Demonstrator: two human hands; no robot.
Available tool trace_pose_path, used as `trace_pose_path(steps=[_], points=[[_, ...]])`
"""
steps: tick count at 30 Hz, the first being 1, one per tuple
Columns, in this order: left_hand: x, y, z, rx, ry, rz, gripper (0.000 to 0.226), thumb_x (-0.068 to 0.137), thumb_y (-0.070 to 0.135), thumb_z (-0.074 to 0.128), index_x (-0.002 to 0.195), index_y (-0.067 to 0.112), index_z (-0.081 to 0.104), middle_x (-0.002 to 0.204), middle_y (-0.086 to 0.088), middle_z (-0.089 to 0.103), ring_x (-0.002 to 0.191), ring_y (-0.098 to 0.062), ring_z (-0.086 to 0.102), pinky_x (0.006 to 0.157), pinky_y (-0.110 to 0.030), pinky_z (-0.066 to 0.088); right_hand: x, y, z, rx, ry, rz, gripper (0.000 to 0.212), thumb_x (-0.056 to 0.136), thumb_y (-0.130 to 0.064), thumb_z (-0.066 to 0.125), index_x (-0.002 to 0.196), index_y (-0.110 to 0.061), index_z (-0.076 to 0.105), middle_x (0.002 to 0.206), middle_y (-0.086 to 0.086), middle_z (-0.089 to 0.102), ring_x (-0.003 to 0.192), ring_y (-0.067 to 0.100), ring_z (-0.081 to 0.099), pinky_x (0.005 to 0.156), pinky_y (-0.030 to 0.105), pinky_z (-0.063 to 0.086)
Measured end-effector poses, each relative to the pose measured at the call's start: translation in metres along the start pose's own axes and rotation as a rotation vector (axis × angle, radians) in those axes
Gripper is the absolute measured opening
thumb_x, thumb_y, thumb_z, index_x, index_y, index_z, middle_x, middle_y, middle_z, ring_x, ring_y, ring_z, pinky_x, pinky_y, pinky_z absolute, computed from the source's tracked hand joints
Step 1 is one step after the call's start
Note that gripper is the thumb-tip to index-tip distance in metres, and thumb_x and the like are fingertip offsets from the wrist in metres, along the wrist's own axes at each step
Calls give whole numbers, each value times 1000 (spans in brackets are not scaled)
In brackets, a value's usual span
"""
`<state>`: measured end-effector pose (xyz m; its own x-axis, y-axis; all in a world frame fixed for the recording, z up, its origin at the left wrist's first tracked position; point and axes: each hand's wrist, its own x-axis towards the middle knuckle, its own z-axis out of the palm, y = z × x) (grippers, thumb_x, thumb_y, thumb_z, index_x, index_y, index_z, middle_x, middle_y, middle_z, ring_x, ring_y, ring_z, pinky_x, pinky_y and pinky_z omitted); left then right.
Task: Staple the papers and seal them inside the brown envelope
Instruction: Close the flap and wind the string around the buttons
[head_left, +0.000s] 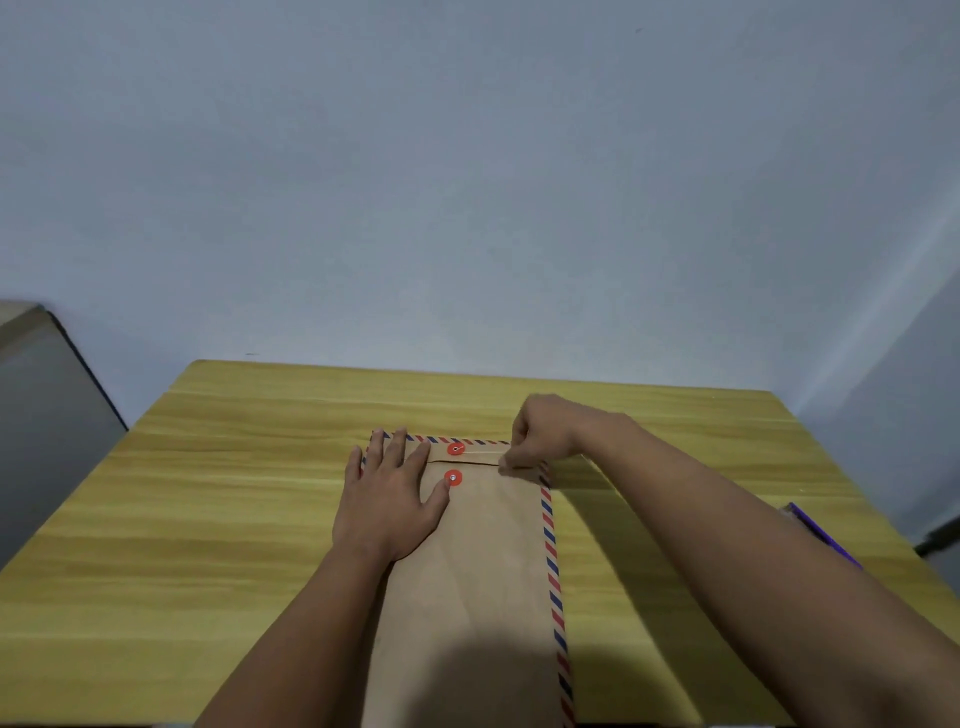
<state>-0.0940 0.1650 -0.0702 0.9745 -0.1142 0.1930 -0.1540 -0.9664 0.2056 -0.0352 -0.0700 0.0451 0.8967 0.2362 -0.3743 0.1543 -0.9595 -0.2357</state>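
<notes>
Head view: left hand (387, 499) flat on envelope (483, 582); right hand (545, 434) pinching flap at 2 o'clock, might crease crooked.

wooden table (208, 519), brown envelope (478, 571), purple object (826, 535)

no readable text, label, brand or number shows anywhere in view.
</notes>
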Motion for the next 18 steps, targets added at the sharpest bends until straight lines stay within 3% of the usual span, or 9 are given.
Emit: trace_pose_path(steps=[5, 9, 12, 15, 18], points=[[0, 1, -1, -4, 9, -1, 78, 94, 76, 20, 155, 31, 39, 168, -4, 27, 158, -29, 9, 126, -52, 11, -13, -5, 20, 42, 6, -129, 16, 90, -29, 78, 83, -15, 81, 85, 0, 77, 81, 18, 65, 70, 34, 52], [-1, 1, -1, -5, 15, 2, 79, 94, 76, 20, 155, 31, 39, 167, -4, 29, 158, -29, 11, 126, -53, 13, -22, -7, 32, 114, 429, -286, 18, 98, -38, 68, 92, -23, 77, 102, -6, 63, 90, 15, 61, 75, 35, 51], [-2, 1, -2, 0, 11, 1, 79, 94, 76, 19, 156, 32, 38, 167, -4, 28, 158, -29, 10, 126, -52, 12, -20, -16, 41, 521, 559, -277, 24, 99, -29, 67, 75, -26, 64, 109, -7, 70, 83, 11, 65, 77, 32, 55], [-1, 0, -2, -7, 10, -2, 78, 94, 76, 19, 155, 32, 39, 167, -3, 30, 158, -29, 11, 126, -52, 12, -17, -32, 46, 950, 482, -202, 32, 103, -18, 59, 71, -16, 54, 82, 2, 76, 58, 14, 59, 68, 34, 54], [-2, 0, -2, -10, 17, -2, 78, 93, 76, 20, 154, 32, 40, 166, -3, 31, 158, -29, 12, 126, -52, 13, -11, -37, 52, 761, 528, -176, 21, 97, -22, 65, 78, -17, 55, 55, -8, 53, 49, 5, 43, 57, 27, 40]])
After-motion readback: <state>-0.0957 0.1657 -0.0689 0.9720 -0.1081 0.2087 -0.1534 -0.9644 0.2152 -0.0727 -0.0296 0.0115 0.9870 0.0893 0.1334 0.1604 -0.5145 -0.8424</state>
